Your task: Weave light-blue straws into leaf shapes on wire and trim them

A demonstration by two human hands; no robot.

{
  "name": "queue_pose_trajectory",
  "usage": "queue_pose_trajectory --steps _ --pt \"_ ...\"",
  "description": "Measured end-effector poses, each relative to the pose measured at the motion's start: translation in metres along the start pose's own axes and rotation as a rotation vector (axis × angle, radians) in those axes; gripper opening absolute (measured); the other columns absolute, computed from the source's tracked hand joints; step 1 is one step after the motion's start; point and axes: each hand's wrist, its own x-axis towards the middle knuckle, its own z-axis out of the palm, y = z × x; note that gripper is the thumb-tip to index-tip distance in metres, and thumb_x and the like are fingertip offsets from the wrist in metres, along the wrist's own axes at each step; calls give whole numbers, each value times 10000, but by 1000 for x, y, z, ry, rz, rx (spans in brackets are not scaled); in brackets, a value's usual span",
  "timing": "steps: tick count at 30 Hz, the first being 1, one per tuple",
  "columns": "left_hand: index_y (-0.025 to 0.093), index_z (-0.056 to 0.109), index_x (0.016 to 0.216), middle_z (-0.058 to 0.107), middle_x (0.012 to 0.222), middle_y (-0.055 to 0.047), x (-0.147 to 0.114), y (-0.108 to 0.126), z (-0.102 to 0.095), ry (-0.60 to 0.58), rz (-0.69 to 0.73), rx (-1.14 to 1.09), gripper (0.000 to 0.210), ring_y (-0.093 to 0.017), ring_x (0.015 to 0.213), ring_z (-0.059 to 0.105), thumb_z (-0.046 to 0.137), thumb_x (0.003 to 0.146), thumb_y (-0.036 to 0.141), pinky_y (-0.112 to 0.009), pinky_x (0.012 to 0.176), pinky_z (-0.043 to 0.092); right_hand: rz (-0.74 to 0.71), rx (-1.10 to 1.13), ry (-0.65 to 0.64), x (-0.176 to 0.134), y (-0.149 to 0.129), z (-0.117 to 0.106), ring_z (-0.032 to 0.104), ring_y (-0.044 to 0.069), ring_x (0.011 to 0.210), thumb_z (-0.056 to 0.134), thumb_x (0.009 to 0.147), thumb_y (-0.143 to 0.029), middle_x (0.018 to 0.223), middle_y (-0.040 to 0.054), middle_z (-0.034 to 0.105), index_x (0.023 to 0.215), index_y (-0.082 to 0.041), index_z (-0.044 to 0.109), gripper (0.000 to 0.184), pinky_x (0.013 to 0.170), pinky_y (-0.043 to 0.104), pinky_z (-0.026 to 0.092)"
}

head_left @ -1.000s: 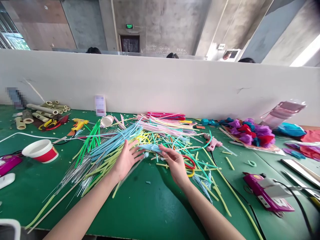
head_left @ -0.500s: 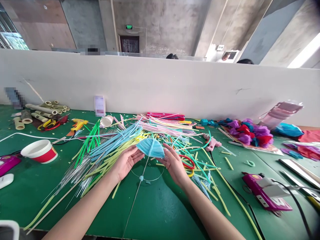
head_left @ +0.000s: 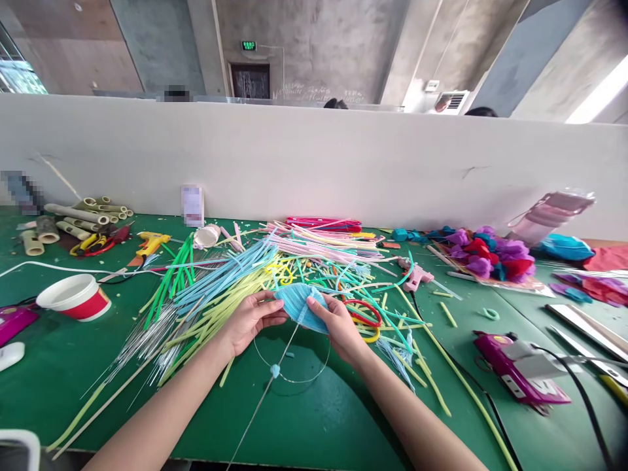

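Note:
A light-blue, ribbed, fan-shaped piece [head_left: 298, 305] is held up between my two hands over the front middle of the table. My left hand [head_left: 249, 320] pinches its left edge between thumb and fingers. On the right side, my right hand [head_left: 342, 322] grips it, thumb lying on top and the other fingers partly hidden behind. From under the fan a thin wire stem [head_left: 256, 417] runs down towards the table's front edge. A round wire loop [head_left: 314, 378] hangs below the fan, joined to the stem at a small blue lump [head_left: 275, 371].
Behind my hands lies a pile of coloured pipe cleaners [head_left: 230, 268]. Scissors with red-yellow handles [head_left: 363, 314], a pink glue gun [head_left: 417, 277] and a magenta power strip [head_left: 520, 373] are on the right. To the left stand a paper cup [head_left: 73, 297] and a yellow glue gun [head_left: 152, 243].
The blue fan has tilted and come slightly lower. My right thumb has moved onto its top face, and my left fingers have closed on its left edge. The wire loop shows more fully.

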Motion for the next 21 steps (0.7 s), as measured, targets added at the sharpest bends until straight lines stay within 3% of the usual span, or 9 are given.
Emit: queue_pose_trajectory --steps 4,9,21 --pt "146 691 883 760 809 -36 0 0 -1 -34 -16 -32 286 -147 702 730 869 664 199 -244 695 619 12 52 -14 -1 -2 1 689 213 814 757 739 -573 915 72 739 1007 -167 724 488 703 299 538" --pt "149 710 926 762 882 -76 -3 4 -2 -129 -86 92 245 -185 808 734 802 765 310 -312 782 611 25 -37 -7 -1 2 0 668 183 755 767 737 -541 848 54 737 960 -151 745 449 727 294 517" --pt "129 731 884 755 844 -88 -3 6 -9 -89 -195 123 314 -163 698 722 856 694 346 -255 694 599 -7 -171 -32 0 6 1 609 152 713 734 743 -588 806 33 705 874 -144 722 463 669 264 474"
